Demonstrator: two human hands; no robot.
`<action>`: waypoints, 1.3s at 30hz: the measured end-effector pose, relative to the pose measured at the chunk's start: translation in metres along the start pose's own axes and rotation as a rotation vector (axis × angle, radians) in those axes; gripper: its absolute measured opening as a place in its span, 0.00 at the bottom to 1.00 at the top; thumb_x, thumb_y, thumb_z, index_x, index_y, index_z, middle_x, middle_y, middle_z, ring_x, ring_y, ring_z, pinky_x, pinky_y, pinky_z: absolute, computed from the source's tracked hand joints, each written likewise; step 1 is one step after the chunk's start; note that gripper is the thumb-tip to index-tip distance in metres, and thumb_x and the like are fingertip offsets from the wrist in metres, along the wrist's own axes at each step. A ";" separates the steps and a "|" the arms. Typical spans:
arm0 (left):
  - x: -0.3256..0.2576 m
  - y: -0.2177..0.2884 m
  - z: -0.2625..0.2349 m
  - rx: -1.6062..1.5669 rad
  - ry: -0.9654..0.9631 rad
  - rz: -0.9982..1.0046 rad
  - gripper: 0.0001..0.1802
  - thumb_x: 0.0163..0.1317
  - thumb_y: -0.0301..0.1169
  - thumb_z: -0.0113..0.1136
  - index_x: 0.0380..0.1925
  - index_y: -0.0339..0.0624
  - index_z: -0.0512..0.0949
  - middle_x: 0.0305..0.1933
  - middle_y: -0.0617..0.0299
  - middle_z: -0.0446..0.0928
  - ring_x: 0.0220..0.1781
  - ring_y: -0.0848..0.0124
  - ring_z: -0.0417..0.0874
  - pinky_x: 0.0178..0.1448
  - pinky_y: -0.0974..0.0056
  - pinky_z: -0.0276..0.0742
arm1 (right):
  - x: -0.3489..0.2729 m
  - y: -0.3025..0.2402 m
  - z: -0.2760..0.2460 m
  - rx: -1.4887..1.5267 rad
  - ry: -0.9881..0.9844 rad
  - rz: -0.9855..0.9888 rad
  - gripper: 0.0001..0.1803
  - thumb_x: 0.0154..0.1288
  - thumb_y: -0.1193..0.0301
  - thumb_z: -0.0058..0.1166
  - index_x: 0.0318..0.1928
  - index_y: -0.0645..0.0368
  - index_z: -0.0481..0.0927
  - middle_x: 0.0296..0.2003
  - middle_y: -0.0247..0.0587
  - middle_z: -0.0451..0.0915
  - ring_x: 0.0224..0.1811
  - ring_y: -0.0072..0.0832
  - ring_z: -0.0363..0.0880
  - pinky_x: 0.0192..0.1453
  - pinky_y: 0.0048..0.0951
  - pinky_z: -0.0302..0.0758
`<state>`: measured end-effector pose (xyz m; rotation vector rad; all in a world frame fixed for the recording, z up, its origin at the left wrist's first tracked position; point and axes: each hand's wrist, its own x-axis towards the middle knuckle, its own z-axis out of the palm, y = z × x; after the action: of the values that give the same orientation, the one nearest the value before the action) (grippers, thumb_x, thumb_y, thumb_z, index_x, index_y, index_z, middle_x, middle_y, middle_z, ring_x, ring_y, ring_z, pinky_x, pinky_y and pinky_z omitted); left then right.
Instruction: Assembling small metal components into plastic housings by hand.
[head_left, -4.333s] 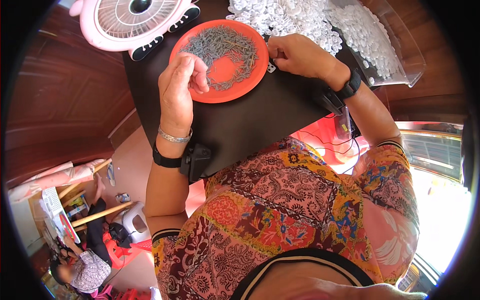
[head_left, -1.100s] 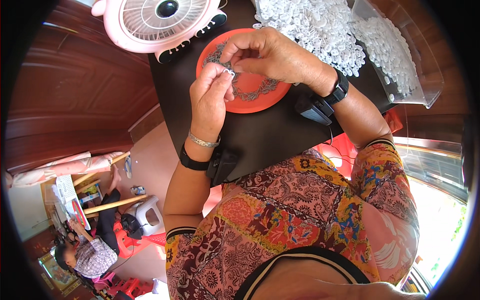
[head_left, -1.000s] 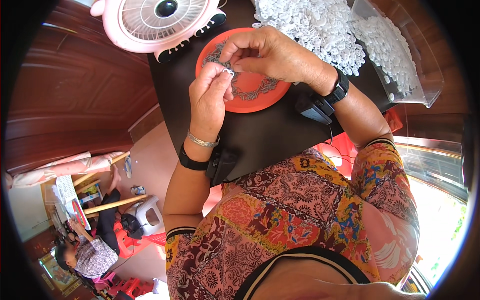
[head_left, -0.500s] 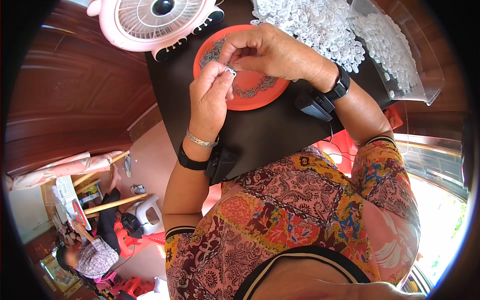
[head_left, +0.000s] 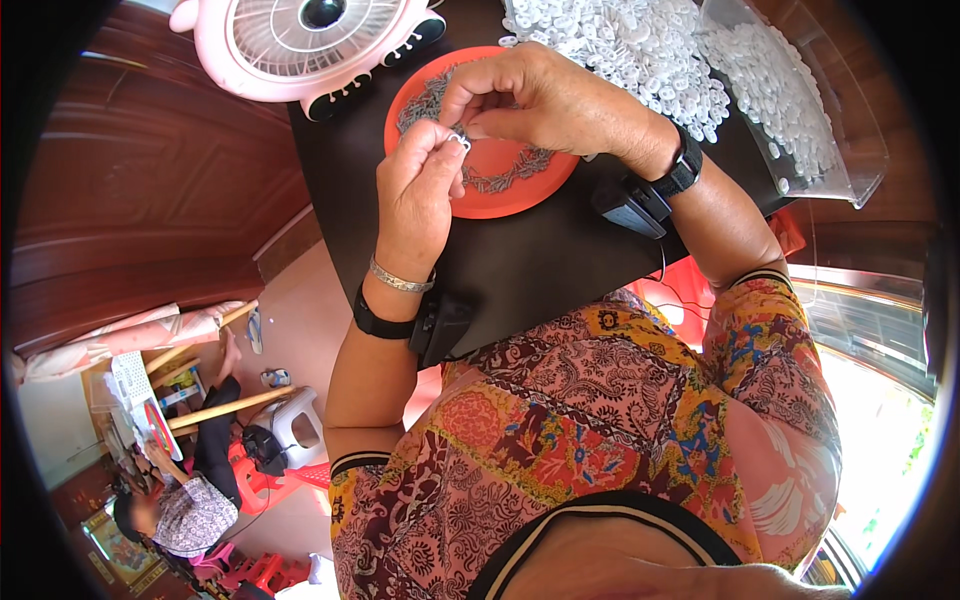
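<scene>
The person's patterned blouse (head_left: 620, 430) fills the nearest part of the view, toward five o'clock. From it both forearms rise to a black table (head_left: 520, 260). A black wrist unit and a thin silver bangle (head_left: 398, 280) sit on the left wrist. The left hand (head_left: 420, 190) is raised over the near rim of an orange plate (head_left: 500, 195), its thumb and fingertips pinched closed on a small white ring-like piece (head_left: 460, 140). The right hand (head_left: 545, 100) comes in from about two o'clock, a black watch (head_left: 685, 165) on its wrist, and its curled fingers close on the same small piece, so the two hands meet fingertip to fingertip just above the plate. A loose ring of small grey metal parts (head_left: 505, 175) lies on the plate beneath them. Farther out, at about one o'clock, a heap of small white plastic pieces (head_left: 640, 50) lies on the table, just beside a clear tray (head_left: 840, 150) holding more of them. At eleven o'clock stands a pink desk fan (head_left: 300, 45). Down at seven o'clock, well apart, another person (head_left: 185, 510) sits on the floor near a white stool (head_left: 290, 430).
</scene>
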<state>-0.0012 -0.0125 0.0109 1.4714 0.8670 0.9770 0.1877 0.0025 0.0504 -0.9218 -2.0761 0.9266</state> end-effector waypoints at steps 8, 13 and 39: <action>0.001 -0.003 0.000 0.003 -0.008 -0.001 0.08 0.65 0.29 0.52 0.28 0.37 0.71 0.23 0.70 0.67 0.23 0.82 0.66 0.28 0.74 0.65 | 0.000 0.002 0.000 0.007 -0.010 -0.013 0.07 0.59 0.81 0.55 0.39 0.63 0.79 0.31 0.36 0.82 0.35 0.22 0.82 0.42 0.24 0.78; 0.001 -0.004 0.001 0.023 -0.010 0.012 0.07 0.65 0.28 0.52 0.29 0.36 0.71 0.23 0.69 0.68 0.23 0.82 0.67 0.28 0.74 0.66 | 0.000 0.005 0.001 0.006 -0.012 -0.053 0.07 0.59 0.82 0.54 0.39 0.63 0.79 0.31 0.36 0.81 0.35 0.22 0.82 0.41 0.24 0.78; 0.008 -0.010 -0.003 -0.214 0.085 -0.014 0.07 0.65 0.29 0.51 0.29 0.39 0.73 0.21 0.67 0.70 0.21 0.79 0.70 0.27 0.74 0.65 | -0.006 0.011 -0.063 -0.129 0.290 0.098 0.12 0.62 0.69 0.59 0.45 0.60 0.81 0.30 0.37 0.83 0.31 0.19 0.79 0.37 0.24 0.75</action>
<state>-0.0011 -0.0027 0.0016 1.2481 0.8055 1.0930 0.2440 0.0243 0.0723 -1.1616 -1.8716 0.6671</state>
